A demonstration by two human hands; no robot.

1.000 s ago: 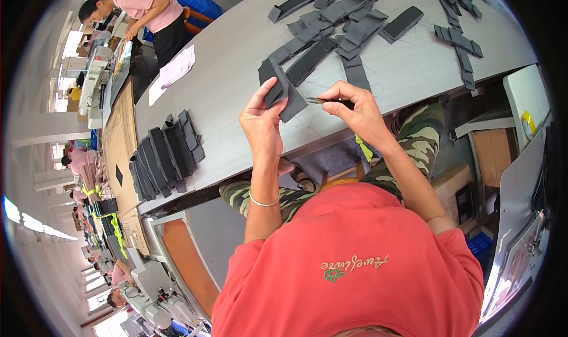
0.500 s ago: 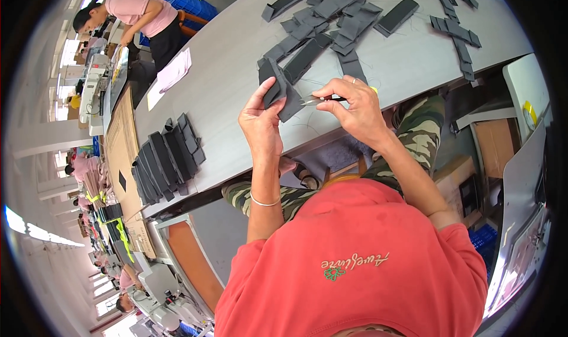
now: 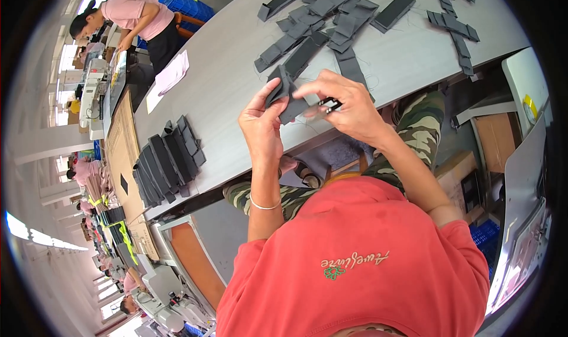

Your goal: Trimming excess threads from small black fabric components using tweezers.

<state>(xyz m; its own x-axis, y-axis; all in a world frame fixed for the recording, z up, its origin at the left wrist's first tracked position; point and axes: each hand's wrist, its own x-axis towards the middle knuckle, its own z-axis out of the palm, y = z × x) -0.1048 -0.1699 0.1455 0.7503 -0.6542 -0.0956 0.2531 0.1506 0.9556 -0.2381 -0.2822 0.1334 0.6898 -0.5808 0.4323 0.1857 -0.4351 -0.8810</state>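
One dark grey folded fabric strip [image 3: 284,94] is pinched by our left hand [image 3: 260,127]; our right hand [image 3: 349,109] grasps small snips [image 3: 327,106] beside it.

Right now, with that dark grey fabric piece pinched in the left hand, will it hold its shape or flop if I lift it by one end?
Probably floppy: the fabric piece folds over in the left hand. Likely light, since fingertips alone hold it up. It should not roll or slide much; similar pieces lie flat on the table.
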